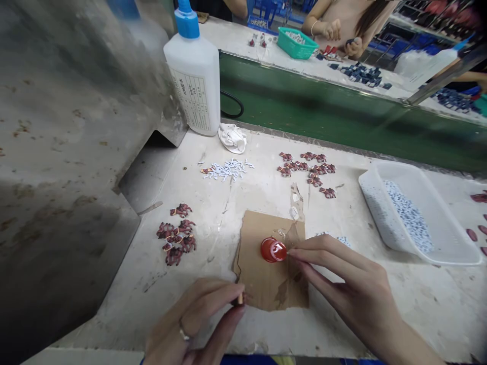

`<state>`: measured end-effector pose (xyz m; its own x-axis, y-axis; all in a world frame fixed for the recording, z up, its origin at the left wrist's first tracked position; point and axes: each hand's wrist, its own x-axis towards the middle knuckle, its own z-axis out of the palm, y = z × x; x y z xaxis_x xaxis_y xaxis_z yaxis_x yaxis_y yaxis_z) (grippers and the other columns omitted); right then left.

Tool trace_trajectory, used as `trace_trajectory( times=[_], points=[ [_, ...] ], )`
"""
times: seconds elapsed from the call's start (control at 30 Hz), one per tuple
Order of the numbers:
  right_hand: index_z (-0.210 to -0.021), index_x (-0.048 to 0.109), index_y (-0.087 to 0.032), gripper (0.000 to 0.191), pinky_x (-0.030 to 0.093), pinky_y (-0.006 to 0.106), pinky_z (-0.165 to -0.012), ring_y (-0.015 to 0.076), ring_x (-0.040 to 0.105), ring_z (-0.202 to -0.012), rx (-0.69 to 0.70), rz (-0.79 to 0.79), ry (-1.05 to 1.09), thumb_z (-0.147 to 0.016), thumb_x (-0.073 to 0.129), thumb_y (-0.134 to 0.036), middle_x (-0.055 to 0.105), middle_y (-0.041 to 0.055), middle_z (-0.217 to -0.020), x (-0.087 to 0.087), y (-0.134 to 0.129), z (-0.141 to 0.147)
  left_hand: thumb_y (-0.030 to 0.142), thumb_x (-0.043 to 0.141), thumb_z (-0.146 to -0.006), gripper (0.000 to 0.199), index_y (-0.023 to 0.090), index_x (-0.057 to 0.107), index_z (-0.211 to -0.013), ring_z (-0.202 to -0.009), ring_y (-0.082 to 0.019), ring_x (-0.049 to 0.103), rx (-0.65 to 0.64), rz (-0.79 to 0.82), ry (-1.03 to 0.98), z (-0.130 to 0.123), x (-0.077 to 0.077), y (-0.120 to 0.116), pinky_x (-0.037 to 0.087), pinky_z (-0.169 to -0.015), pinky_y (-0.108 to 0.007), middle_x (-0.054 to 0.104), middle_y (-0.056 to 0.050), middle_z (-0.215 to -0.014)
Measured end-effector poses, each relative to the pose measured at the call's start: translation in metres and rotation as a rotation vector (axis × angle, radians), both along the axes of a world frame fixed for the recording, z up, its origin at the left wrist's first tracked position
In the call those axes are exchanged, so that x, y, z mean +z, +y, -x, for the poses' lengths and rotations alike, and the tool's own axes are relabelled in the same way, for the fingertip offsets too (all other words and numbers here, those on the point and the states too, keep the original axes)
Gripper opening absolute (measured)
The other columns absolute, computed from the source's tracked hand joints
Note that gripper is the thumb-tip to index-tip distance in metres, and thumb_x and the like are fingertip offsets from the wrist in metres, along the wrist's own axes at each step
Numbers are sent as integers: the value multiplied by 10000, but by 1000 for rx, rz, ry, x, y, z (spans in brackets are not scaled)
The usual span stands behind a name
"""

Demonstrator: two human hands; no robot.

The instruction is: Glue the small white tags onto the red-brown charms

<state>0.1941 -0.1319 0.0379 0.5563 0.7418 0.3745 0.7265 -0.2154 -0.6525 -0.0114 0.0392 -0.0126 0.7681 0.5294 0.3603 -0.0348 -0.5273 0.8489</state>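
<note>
Up close, left hand (194,317) pinches a small tan piece (240,299) between thumb and fingers at the near edge of a torn cardboard scrap (266,284). Right hand (353,289), fingers extended, fingertips touching a red cap (273,250) sitting on the cardboard; cap seems to hold clear liquid. White tray (437,203) on the right holds a strip of tiny white bits. White glue bottle (195,81) with blue top stands far left. Green basket (297,43) on the far table holds small pieces, too small to tell what.
</note>
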Motion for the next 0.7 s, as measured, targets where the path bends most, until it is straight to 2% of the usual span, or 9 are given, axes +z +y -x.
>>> trace_trajectory(
  times=[0.1,0.23,0.33,0.43,0.57,0.63,0.7],
  points=[
    [-1094,871,-434,338,791,332,-630,273,908,-733,-33,-55,87,-966,779,-136,932,-26,-907,4,0,10,287,755,-1150,154,305,773,-1302,-914,-78,875,-94,-27,-17,-11,3,0,675,-959,-54,882,46,-1077],
    [-1096,865,-435,346,807,301,-661,266,931,-778,45,-107,273,-914,808,-146,941,-40,-915,5,1,27,303,753,-1156,155,299,757,-1311,-942,-73,878,-171,12,-36,-19,4,-3,672,-956,-53,883,43,-1081],
    [-1135,874,-436,398,824,306,-738,274,949,-840,88,-125,356,-892,828,-125,963,-31,-977,2,2,35,286,743,-1156,167,302,762,-1321,-965,-99,893,-184,25,-35,-22,4,-6,690,-959,-81,896,24,-1109],
    [-1165,883,-469,425,825,338,-671,306,951,-827,90,-140,400,-884,840,-153,970,-38,-1002,-2,3,37,312,734,-1162,168,312,773,-1324,-966,-110,902,-192,25,-24,-24,4,-6,699,-940,-85,908,26,-1121],
    [-1223,864,-508,417,819,343,-643,319,954,-850,122,-144,398,-908,854,-234,970,-52,-1029,-5,1,33,338,754,-1154,146,297,791,-1288,-947,-105,900,-180,32,-27,-25,4,-6,698,-927,-82,905,33,-1099],
    [-1302,830,-508,452,816,297,-700,297,958,-896,170,-72,353,-939,849,-240,971,-45,-1082,-7,-4,33,324,749,-1157,113,277,795,-1249,-934,-96,894,-172,30,-50,-25,3,-5,694,-931,-78,899,33,-1076],
    [-1457,747,-518,522,814,271,-739,288,960,-917,205,40,214,-992,811,-290,972,-34,-1148,-11,-10,35,314,741,-1162,98,271,802,-1225,-915,-90,890,-173,33,-58,-26,3,-5,691,-931,-73,897,37,-1058]
  ],
)
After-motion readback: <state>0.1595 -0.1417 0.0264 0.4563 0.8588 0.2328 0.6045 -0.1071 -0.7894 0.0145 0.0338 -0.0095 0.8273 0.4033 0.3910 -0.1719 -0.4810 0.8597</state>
